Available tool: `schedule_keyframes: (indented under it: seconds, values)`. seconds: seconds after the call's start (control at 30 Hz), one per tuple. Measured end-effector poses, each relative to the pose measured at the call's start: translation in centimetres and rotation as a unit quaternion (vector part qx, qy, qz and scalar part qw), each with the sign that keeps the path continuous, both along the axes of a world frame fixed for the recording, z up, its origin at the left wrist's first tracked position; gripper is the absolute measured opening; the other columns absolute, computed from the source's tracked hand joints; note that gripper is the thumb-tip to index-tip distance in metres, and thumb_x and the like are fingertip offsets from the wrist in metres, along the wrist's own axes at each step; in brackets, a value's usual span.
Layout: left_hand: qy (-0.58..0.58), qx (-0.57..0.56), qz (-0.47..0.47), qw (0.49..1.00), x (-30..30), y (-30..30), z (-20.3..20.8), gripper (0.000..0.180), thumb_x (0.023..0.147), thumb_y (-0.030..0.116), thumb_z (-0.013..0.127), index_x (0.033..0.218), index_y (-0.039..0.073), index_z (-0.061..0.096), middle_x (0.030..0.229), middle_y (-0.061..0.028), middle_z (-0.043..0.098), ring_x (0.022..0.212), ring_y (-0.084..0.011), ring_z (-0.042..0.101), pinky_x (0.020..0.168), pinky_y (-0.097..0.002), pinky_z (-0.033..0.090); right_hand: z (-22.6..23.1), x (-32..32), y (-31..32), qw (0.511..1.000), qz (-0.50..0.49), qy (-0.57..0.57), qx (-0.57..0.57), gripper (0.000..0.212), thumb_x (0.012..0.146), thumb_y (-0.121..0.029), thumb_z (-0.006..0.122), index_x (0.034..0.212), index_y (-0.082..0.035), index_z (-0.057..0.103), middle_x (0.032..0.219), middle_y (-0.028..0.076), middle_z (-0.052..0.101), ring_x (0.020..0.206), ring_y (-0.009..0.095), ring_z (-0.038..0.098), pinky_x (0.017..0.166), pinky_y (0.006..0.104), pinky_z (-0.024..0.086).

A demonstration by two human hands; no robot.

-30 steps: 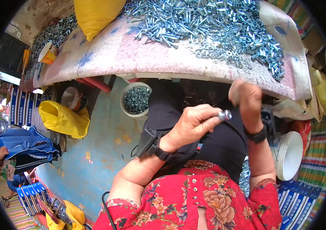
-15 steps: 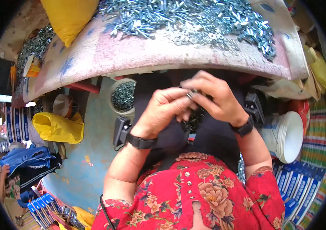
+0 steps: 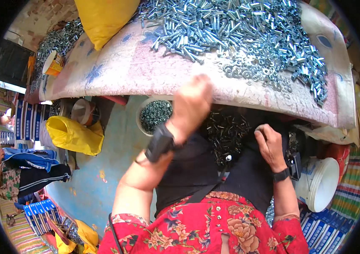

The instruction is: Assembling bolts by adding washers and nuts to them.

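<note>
Up at the centre of the frame the left hand (image 3: 193,100) is raised in front of the near edge of the low table covered in a faded pink floral cloth (image 3: 116,72); it is blurred, seen from the back with the fingers curled under, and whether it has anything in its grasp cannot be told. A black wrist strap (image 3: 159,143) wraps the forearm just below it. The right hand (image 3: 269,145), right of centre, lies knuckles up with its fingers bent, pinching the rim of the black fabric apron (image 3: 197,169) spread across the lap; a dark watch (image 3: 281,174) sits on that wrist. In the hollow of that black fabric, between the two hands, lies a dark heap of small assembled bolts (image 3: 227,133), touching the cloth and close beside the right hand. Across the top of the frame a wide pile of shiny silver bolts (image 3: 239,25) covers the table, with a scatter of small silver nuts and washers (image 3: 256,74) along its lower edge, near the left hand but not touching it. A yellow plastic sack (image 3: 104,17) rests on the table at upper left. Under the table edge, left of the left hand, stands a round white bowl of dark metal parts (image 3: 154,115). Another yellow bag (image 3: 74,135) lies on the blue-green floor at left, and a white plastic bucket (image 3: 321,182) sits at right, beyond the right forearm. Red floral sleeves (image 3: 205,228) fill the bottom of the frame.
</note>
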State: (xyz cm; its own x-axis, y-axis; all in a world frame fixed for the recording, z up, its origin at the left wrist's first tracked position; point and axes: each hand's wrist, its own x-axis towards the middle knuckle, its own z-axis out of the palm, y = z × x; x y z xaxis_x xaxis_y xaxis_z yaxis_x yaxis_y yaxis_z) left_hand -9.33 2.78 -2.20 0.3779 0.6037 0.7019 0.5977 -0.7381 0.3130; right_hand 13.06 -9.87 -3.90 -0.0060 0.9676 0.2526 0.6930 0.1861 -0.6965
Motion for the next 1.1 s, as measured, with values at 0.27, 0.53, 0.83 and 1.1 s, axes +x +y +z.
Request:
schedule_keyframes:
  seconds: [0.27, 0.53, 0.83, 1.1]
  values:
    - [0.128, -0.091, 0.198, 0.968, -4.2, 13.1, -0.7, 0.022, 0.073, 0.018, 0.064, 0.091, 0.006, 0.062, 0.086, -0.0161, 0.056, 0.077, -0.0336, 0.057, 0.068, -0.0397, 0.047, -1.9, -2.0, -0.3, 0.992, 0.114, 0.036, -0.046, 0.012, 0.075, -0.009, 0.062, 0.072, -0.001, 0.055, 0.064, 0.013, 0.054, 0.056, 0.029, 0.056, 0.05, 0.034, 0.043]
    - [0.007, -0.124, 0.256, 0.959, -7.5, 15.0, 1.1, 0.022, 0.074, 0.027, 0.064, 0.081, 0.007, 0.066, 0.075, -0.0153, 0.063, 0.067, -0.0318, 0.061, 0.059, -0.0391, 0.047, -2.5, -2.1, 0.4, 0.989, 0.117, 0.051, -0.079, 0.011, 0.075, -0.008, 0.062, 0.072, 0.0, 0.054, 0.064, 0.013, 0.055, 0.056, 0.029, 0.056, 0.049, 0.0337, 0.043]
    - [0.285, -0.12, 0.356, 0.882, -7.4, 16.7, 0.9, 0.016, 0.071, 0.021, 0.061, 0.075, 0.006, 0.067, 0.076, -0.0176, 0.064, 0.074, -0.0312, 0.064, 0.064, -0.0386, 0.052, -2.8, -2.6, -0.1, 0.99, 0.124, 0.055, -0.038, 0.01, 0.074, -0.006, 0.063, 0.072, -0.001, 0.055, 0.065, 0.014, 0.056, 0.055, 0.029, 0.056, 0.048, 0.0339, 0.042]
    - [-0.259, -0.544, -0.007, 0.798, -5.5, 5.8, 4.0, 0.015, 0.085, 0.016, 0.055, 0.081, 0.003, 0.063, 0.062, 0.0045, 0.054, 0.051, -0.0018, 0.044, 0.045, -0.0165, 0.032, 0.0, -3.5, -0.9, 0.979, 0.092, 0.183, -0.013, 0.008, 0.078, -0.007, 0.06, 0.081, 0.0, 0.059, 0.061, 0.01, 0.054, 0.053, 0.019, 0.055, 0.049, 0.0289, 0.041]
